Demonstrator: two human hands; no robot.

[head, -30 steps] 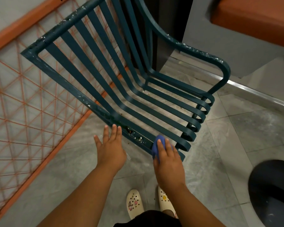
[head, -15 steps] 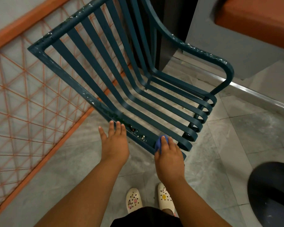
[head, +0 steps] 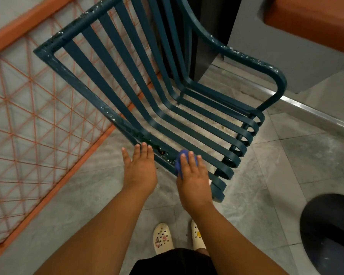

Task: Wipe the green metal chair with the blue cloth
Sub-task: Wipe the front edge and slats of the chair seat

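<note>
The green metal chair point(head: 167, 108) with long flat slats stands in front of me, its near side rail running from upper left down to lower right. My right hand point(head: 193, 175) presses the blue cloth point(head: 178, 161) onto that rail near the curled seat-front slat ends; only a bit of cloth shows past my fingers. My left hand point(head: 140, 167) is flat with fingers straight, fingertips at the rail's edge just left of the cloth, holding nothing.
An orange wire-mesh panel point(head: 34, 120) leans at the left behind the chair. A dark round object point(head: 330, 233) sits at the lower right. A grey wall base with a metal strip point(head: 314, 114) runs at the right. My feet in cream clogs point(head: 163, 238) stand on grey floor tiles.
My right hand with the cloth has slid up the near rail toward my left hand, and the view has shifted slightly. My left hand stays at the rail.
</note>
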